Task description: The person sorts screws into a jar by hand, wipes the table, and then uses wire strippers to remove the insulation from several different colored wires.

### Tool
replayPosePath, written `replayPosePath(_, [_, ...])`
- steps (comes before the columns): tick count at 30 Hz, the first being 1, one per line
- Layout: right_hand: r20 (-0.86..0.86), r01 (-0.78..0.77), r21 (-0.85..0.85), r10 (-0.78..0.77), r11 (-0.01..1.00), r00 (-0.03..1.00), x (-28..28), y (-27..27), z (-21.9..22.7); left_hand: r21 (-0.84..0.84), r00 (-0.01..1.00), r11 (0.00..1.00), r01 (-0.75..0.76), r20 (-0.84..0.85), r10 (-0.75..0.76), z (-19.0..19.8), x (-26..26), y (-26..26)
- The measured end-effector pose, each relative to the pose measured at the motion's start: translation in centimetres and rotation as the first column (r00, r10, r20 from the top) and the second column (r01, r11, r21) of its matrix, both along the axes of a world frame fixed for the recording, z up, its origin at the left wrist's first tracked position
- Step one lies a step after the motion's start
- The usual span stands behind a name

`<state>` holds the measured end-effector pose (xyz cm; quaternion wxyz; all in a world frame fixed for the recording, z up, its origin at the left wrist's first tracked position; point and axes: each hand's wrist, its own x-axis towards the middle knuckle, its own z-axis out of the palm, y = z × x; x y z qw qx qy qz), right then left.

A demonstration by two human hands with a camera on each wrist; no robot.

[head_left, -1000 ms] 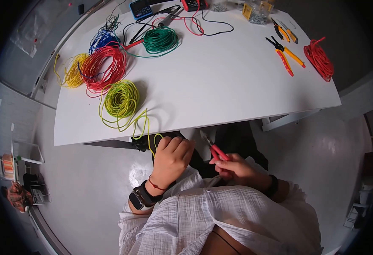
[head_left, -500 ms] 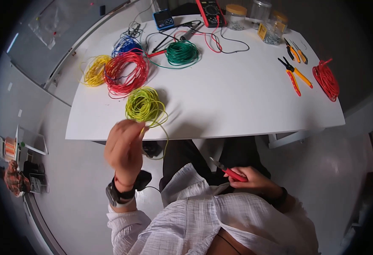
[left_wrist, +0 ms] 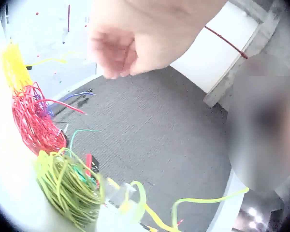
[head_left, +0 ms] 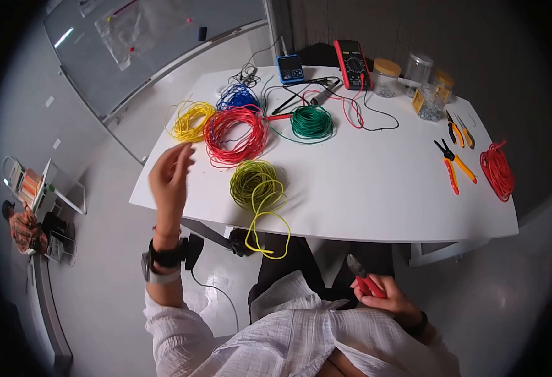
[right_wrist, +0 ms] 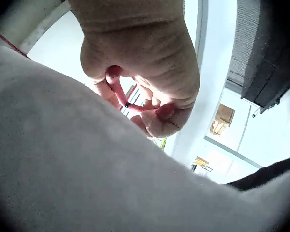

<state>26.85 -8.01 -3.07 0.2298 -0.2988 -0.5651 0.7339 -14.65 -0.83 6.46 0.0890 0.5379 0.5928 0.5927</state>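
My left hand (head_left: 170, 176) is raised over the table's left front edge, overlapping the table near the yellow wire coil (head_left: 191, 122) and the red wire coil (head_left: 260, 135) in the head view. In the left wrist view its fingers (left_wrist: 111, 58) bend loosely and nothing shows in them. A yellow-green wire coil (head_left: 244, 185) lies at the front edge, its loose end looping over the edge. Low before my body, my right hand (head_left: 392, 300) grips red-handled cutting pliers (head_left: 362, 281), head pointing up toward the table. Both red handles (right_wrist: 117, 92) show in the right wrist view.
Blue (head_left: 238, 98) and green wire coils (head_left: 311, 122) lie farther back. Behind stand a blue meter (head_left: 289, 69), a red multimeter (head_left: 353, 66) with leads, and several jars (head_left: 386, 78). At right are wire strippers (head_left: 455, 166), other hand tools and another red wire bundle (head_left: 497, 171).
My left hand has left the yellow-green wire and moved up and left, toward the yellow coil. The right hand keeps the pliers low. The head view has tilted up.
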Motion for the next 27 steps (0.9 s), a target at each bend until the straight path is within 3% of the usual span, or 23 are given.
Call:
replayPosePath(3, [-0.091, 0.002, -0.028, -0.005, 1.000, 0.996, -0.7, 0.6, 0.5, 0.065, 0.990, 0.998, 0.000, -0.138, 0.009, -0.7, -0.2, 4.8])
replayPosePath(5, [-0.165, -0.012, 0.094, 0.027, 0.995, 0.986, -1.0, 0.9, 0.3, 0.105, 0.883, 0.990, -0.096, -0.450, 0.133, 0.0, -0.2, 6.8])
replayPosePath(6, [-0.166, -0.007, 0.098, 0.023, 0.995, 0.986, -1.1, 0.7, 0.5, 0.108, 0.883, 0.990, -0.090, -0.451, 0.130, 0.4, -0.2, 7.2])
replayPosePath(8, [-0.031, 0.015, 0.175, -0.010, 0.985, 0.999, -1.0, 0.3, 0.9, -0.104, 0.827, 0.987, -0.122, -0.561, 0.044, 1.0, -0.4, 7.6])
replayPosePath(9, [-0.032, 0.022, 0.176, -0.017, 0.984, 0.999, -0.8, 0.2, 0.6, -0.102, 0.826, 0.988, -0.116, -0.562, 0.039, 1.0, -0.5, 7.7])
replayPosePath(11, [-0.027, 0.054, 0.191, -0.050, 0.980, 0.998, -0.6, -0.2, -0.1, -0.067, 0.930, 0.996, 0.059, -0.358, -0.079, 0.9, -0.5, 7.5])
replayPosePath(15, [-0.112, 0.122, 0.177, -0.103, 0.977, 0.988, -0.9, 0.0, -0.7, -0.116, 0.947, 0.982, 0.152, -0.266, -0.178, 1.6, 0.7, 7.2])
replayPosePath(17, [-0.063, 0.104, 0.201, -0.093, 0.974, 0.994, -1.0, 0.1, -0.6, -0.128, 0.822, 0.983, 0.134, -0.539, -0.182, 1.6, 0.3, 7.6])
replayPosePath(18, [-0.019, 0.090, 0.225, -0.088, 0.970, 0.996, -1.1, 0.3, -0.5, -0.125, 0.824, 0.984, 0.129, -0.538, -0.176, 1.0, -0.4, 7.7])
replayPosePath(20, [0.034, 0.072, 0.261, -0.083, 0.963, 0.996, -0.9, 0.1, 0.2, -0.049, 0.935, 0.998, 0.035, -0.350, -0.050, -0.1, -2.5, 7.5])
replayPosePath(21, [0.084, 0.058, 0.292, -0.086, 0.955, 0.993, -1.0, 0.0, 0.4, -0.090, 0.989, 0.987, 0.131, -0.056, -0.136, -0.3, -3.3, 6.5])
replayPosePath(22, [0.079, 0.059, 0.290, -0.085, 0.955, 0.993, -1.0, -0.1, 0.2, -0.092, 0.989, 0.987, 0.130, -0.061, -0.135, -0.8, -3.7, 5.6])
replayPosePath(24, [0.042, 0.088, 0.218, -0.100, 0.972, 0.994, -0.8, -0.2, -0.4, -0.251, 0.970, 0.949, 0.190, -0.099, -0.221, -2.0, -4.2, 4.1])
replayPosePath(27, [-0.091, 0.165, 0.152, -0.152, 0.975, 0.984, -1.5, 0.0, -1.1, -0.192, 0.873, 0.973, 0.131, -0.443, -0.205, -2.4, -0.8, 3.2])
